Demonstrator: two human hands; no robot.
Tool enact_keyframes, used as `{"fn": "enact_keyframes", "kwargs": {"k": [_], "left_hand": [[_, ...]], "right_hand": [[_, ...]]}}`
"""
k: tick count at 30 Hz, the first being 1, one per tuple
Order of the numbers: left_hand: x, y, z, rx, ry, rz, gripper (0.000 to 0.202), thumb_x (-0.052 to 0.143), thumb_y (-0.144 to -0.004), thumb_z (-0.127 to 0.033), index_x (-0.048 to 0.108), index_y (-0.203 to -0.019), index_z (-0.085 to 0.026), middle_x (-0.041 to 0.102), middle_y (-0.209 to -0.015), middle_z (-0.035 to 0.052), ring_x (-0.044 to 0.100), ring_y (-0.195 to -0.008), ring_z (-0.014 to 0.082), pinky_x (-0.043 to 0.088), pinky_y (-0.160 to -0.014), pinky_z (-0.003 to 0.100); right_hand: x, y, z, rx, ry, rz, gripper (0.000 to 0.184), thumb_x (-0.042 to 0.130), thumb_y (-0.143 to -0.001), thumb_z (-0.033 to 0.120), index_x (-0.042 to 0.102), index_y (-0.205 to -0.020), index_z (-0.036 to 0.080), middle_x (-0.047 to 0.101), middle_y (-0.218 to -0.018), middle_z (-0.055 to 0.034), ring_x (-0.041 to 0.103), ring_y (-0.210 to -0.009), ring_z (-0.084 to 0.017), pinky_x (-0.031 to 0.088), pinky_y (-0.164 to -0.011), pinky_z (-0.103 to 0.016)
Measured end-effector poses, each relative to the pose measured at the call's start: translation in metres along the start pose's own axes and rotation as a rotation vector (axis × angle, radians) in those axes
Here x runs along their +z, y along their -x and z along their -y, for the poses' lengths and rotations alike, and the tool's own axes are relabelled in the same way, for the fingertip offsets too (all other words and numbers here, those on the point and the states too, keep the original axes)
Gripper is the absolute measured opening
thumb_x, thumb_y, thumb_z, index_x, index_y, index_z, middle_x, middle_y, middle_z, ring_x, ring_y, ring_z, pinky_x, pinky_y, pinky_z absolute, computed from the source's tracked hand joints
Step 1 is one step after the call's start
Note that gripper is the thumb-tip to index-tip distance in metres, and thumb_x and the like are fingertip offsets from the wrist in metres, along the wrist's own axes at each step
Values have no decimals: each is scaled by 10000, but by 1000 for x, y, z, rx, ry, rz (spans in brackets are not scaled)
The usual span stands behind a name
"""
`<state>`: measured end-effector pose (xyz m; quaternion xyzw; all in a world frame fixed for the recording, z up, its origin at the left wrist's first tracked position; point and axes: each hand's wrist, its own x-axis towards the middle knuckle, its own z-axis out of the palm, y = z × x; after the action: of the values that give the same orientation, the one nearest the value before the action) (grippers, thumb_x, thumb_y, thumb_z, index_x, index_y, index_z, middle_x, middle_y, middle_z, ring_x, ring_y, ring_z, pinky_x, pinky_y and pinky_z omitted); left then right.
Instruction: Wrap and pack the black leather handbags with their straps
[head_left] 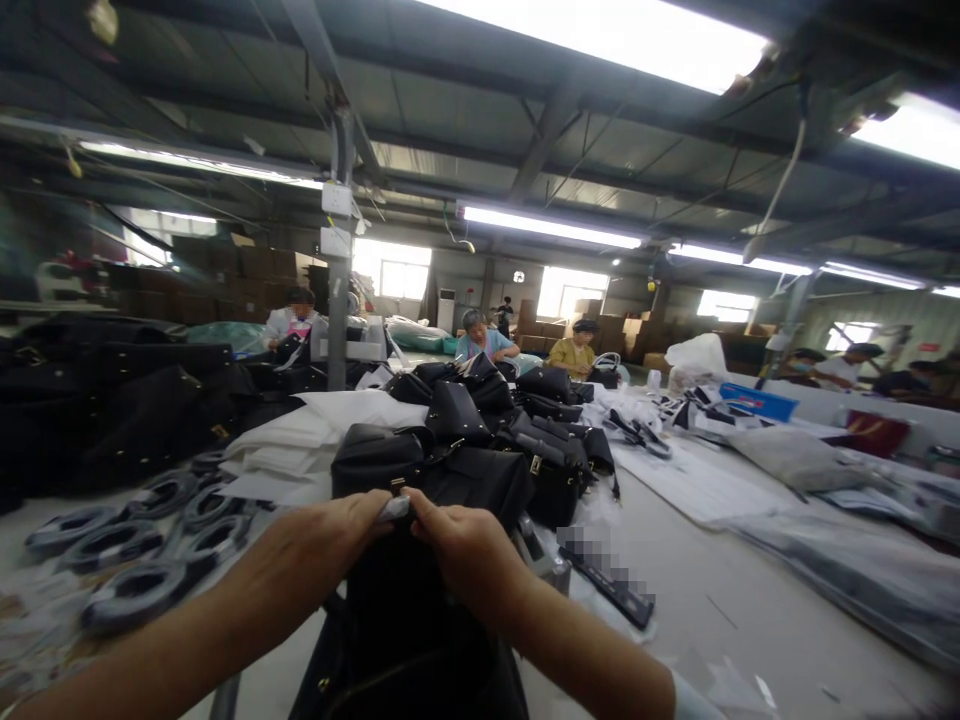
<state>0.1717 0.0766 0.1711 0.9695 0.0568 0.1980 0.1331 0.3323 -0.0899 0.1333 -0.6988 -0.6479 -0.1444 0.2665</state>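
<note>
A black handbag [420, 620] stands upright right in front of me, a gold zip line low on its side. At its top edge my left hand [349, 525] pinches a small scrap of whitish plastic wrap [396, 508]. My right hand [461, 540] is closed at the right end of the same wrap, thumb and forefinger pressed together. Just beyond the fingertips shows a gold clasp [397, 484] on black leather. The finger undersides and the bag's top edge are partly hidden by my hands.
More black handbags [457, 415] are heaped behind, beside white paper sheets [300, 430]. Several wrapped coiled straps [124, 545] lie left. On the right are a black strip [611, 585], plastic bags [795, 460] and a blue box [759, 402]. Several people sit working farther back.
</note>
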Motion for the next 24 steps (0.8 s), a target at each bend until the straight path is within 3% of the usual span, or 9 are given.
{"fn": "enact_keyframes", "kwargs": {"k": [2, 5, 7, 10, 13, 19, 24], "left_hand": [[-2, -9, -4, -3, 28, 38, 316, 419, -976, -446, 663, -936, -249, 732, -806, 35, 699, -700, 237, 460, -616, 281], [-4, -17, -2, 13, 91, 81, 266, 488, -953, -430, 680, -933, -247, 743, -815, 35, 709, -753, 243, 470, -662, 280], [-5, -17, 0, 28, 145, 104, 239, 519, -951, -420, 690, -991, -257, 758, -880, 21, 717, -807, 227, 494, -717, 269], [-5, -5, 3, -28, 293, 101, 369, 610, -917, -475, 645, -1225, -275, 754, -1099, 26, 712, -987, 233, 534, -819, 272], [2, 16, 10, -189, 480, 5, 562, 729, -820, -520, 617, -1314, -278, 731, -1226, 42, 667, -1157, 282, 538, -933, 314], [30, 50, 22, -467, 581, -211, 557, 753, -766, -601, 700, -1207, -265, 743, -1202, 57, 685, -1097, 326, 515, -998, 410], [48, 56, 17, -611, 1004, -375, 567, 809, -753, -551, 699, -1194, -213, 747, -1161, 80, 642, -1166, 320, 487, -1040, 433]], "right_hand": [[-3, 0, 4, 20, -101, -25, 596, 552, -940, 56, 447, -1515, 175, 782, -1067, -106, 762, -925, -236, 586, -825, -304], [-11, -1, 12, 38, -292, -37, 671, 678, -932, 222, 400, -1541, 187, 752, -1157, -112, 750, -948, -233, 579, -857, -310], [-14, -3, 15, 12, -330, -55, 592, 663, -951, 281, 471, -1503, 189, 747, -1153, -119, 745, -939, -238, 575, -847, -315], [-13, -8, 13, 43, -296, -137, 364, 539, -988, 178, 654, -1332, 200, 764, -1055, -103, 744, -896, -222, 557, -818, -297], [-12, -11, 9, 121, -273, -176, 272, 536, -977, 161, 730, -1163, 208, 771, -946, -68, 738, -821, -198, 530, -776, -265], [-11, -5, 10, 188, -145, -59, 193, 560, -969, 164, 747, -980, 211, 735, -817, -43, 706, -727, -185, 478, -687, -250], [0, 5, 21, 161, -175, -16, 219, 561, -946, 142, 750, -992, 242, 718, -873, -31, 688, -781, -168, 491, -720, -242]]}}
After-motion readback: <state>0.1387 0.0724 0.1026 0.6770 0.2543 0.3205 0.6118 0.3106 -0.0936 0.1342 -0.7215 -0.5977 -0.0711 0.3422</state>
